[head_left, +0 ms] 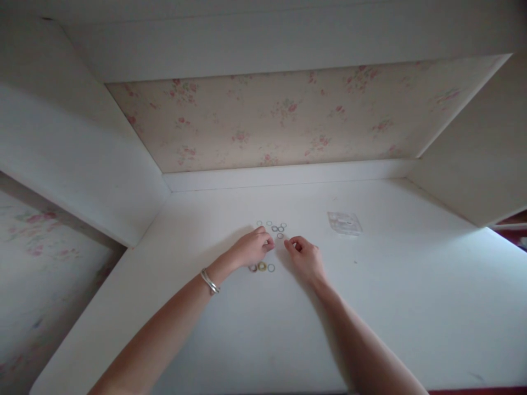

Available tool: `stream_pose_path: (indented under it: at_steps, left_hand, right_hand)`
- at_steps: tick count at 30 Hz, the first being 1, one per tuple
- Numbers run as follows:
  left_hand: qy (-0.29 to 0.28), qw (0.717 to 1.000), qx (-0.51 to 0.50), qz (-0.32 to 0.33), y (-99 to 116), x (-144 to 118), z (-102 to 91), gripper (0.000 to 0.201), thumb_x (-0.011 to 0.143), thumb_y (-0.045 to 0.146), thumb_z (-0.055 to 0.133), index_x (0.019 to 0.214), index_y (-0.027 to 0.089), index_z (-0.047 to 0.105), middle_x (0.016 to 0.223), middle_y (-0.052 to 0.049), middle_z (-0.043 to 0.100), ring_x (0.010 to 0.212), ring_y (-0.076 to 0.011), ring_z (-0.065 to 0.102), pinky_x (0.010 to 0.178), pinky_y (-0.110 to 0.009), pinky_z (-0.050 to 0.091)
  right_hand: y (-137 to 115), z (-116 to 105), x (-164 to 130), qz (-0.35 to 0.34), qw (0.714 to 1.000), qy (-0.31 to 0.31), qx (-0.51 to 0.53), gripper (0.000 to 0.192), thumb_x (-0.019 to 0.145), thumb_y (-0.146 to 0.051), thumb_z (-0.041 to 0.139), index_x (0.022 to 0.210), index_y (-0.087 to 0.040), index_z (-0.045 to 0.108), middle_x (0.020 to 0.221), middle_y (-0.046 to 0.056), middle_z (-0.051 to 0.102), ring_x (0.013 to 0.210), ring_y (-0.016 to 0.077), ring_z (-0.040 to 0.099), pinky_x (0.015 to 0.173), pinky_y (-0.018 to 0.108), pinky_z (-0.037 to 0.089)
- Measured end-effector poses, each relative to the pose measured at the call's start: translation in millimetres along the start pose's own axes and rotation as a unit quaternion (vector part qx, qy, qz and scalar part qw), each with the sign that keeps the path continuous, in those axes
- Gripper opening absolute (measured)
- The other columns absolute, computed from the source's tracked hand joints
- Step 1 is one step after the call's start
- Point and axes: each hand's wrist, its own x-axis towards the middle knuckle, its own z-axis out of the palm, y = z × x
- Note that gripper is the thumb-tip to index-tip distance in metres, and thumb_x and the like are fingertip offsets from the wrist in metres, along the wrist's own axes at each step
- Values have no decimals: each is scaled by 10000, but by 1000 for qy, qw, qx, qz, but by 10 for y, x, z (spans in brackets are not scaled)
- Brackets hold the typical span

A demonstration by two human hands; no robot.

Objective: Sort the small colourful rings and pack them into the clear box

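I see three rings [262,267] set apart near my left hand [250,248]; both hands seem curled, pinching at the cluster [275,227]; right hand [305,257] alongside.

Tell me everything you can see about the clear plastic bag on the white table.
The clear plastic bag is small, see-through and roughly rectangular, with shiny creases. It lies flat on the white table, beyond and to the right of the right hand, apart from the small rings. Nothing touches it except the table. Whether anything is inside is too small to tell.
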Motion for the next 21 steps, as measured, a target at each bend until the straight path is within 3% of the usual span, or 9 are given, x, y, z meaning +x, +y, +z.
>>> stream_pose_path:
  at_steps: [7, 14, 21]
  left_hand:
    - [57, 998, -30, -13, 28, -382, -179, 169, 888, 288, 492, 865, 194, 631, 878, -16, 550, 783, -127, 565, 779, -250, 439]
    - [96, 995, -35, -22, 29, -894, -60, 198, 920, 270, 441, 880, 197, 620, 889, -24, 554, 773, -116, 563, 729, -239, 446]
    - [112, 994, 3, 8, 9, -952, 44, 217, 933, 263, 415, 918, 203, 622, 870, -23, 553, 771, -111, 567, 696, -230, 457]
  right_hand:
    - [9, -1, -14, -4, 1000, -3, -1, 346, 812, -480, 451, 737, -209, 652, 542, -18, 544, 508, 118, 474, 499, 231, 269]
    - [2, -1, -20, -4, 1000, -16, -10, 321, 809, -469, 462, 744, -219, 654, 542, -25, 544, 507, 115, 475, 502, 227, 276]
    - [9, 7, -36, -5, 1000, -12, -14, 351, 801, -483, 450, 749, -209, 663, 541, -20, 542, 503, 118, 476, 497, 232, 281]
